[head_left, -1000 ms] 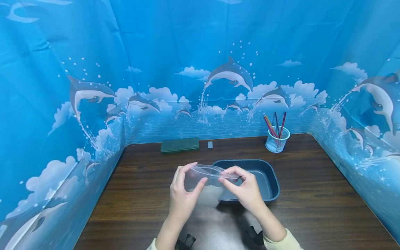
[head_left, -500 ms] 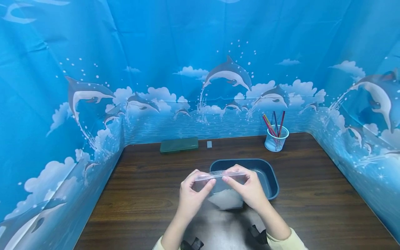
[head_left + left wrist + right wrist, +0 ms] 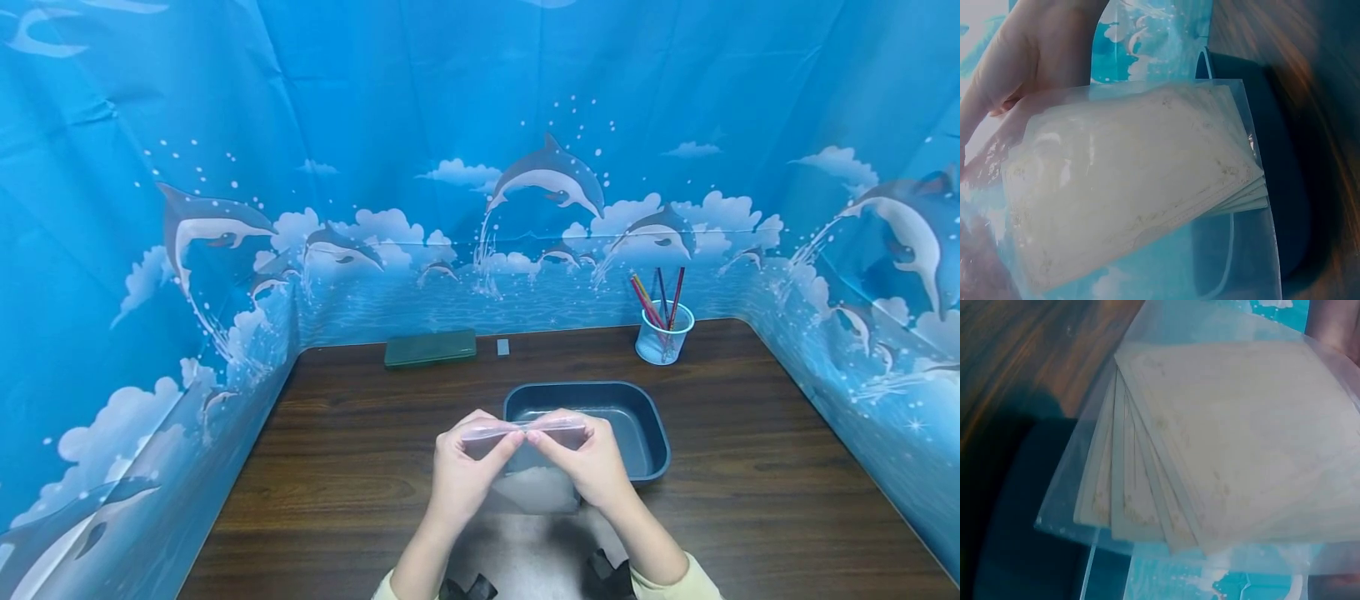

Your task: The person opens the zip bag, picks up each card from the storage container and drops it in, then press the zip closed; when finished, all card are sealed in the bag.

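A clear plastic zip bag (image 3: 564,423) hangs by its top edge between my two hands. My left hand (image 3: 462,471) pinches that edge from the left between thumb and fingers. On the right, my right hand (image 3: 596,468) pinches the same edge, and the two thumb tips nearly meet at its middle. Inside the bag lies a stack of pale, flat cards or sheets (image 3: 1135,181) with faint brownish marks. In the right wrist view the pale stack (image 3: 1241,437) is fanned out at one corner. What is printed on them is too faint to read.
A dark blue-grey tray (image 3: 651,417) stands just behind the hands on the wooden table (image 3: 337,467). Along the back are a green case (image 3: 431,348), a small grey rectangle (image 3: 503,347) and a light blue mesh cup (image 3: 664,337) of pencils. A dolphin-print curtain (image 3: 420,108) surrounds the table.
The bag's mouth was parted a second ago; its edges now lie together. My left hand has moved right and slightly down, bringing both hands closer, and the bag's contents hang lower.
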The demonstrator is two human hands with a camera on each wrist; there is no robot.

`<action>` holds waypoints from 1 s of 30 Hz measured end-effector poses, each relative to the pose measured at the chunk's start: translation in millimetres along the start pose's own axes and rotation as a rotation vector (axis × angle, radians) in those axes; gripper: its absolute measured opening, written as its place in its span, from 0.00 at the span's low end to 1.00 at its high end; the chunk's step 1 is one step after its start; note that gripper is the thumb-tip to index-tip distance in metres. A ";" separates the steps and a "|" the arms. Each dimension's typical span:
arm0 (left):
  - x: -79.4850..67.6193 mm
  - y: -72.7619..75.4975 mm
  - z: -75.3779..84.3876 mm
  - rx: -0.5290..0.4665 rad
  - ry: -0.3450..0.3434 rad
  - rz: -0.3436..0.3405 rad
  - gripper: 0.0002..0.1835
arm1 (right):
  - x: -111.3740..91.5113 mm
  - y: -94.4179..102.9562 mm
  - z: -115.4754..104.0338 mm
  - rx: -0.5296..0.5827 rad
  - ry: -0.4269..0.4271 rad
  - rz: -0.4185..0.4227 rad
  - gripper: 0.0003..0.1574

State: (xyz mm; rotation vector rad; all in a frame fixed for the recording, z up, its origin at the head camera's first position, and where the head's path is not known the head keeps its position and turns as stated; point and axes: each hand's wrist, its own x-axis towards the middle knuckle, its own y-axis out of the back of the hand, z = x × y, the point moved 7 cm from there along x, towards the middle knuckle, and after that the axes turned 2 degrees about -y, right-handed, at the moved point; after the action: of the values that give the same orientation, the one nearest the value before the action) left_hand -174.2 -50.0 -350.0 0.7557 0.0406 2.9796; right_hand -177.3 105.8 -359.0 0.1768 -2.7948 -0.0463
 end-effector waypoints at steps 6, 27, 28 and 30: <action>-0.4 1.6 4.4 0.018 -0.031 0.012 0.04 | 0.5 -0.3 -1.7 0.021 -0.016 -0.014 0.06; -1.8 3.6 12.3 0.081 -0.082 -0.002 0.03 | -1.6 -3.2 0.1 -0.016 -0.049 0.001 0.09; -1.8 3.6 12.9 0.080 -0.085 0.001 0.03 | -1.4 -2.9 -0.3 -0.016 -0.047 0.001 0.10; -1.6 3.7 13.9 0.078 -0.088 0.006 0.03 | -0.8 -2.0 -0.9 -0.016 -0.046 0.001 0.09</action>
State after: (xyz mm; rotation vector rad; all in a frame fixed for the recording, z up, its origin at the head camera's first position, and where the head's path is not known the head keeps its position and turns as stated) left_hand -166.4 -53.7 -338.5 0.8969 0.1502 2.9615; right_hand -175.9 103.8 -358.5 0.1727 -2.8391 -0.0737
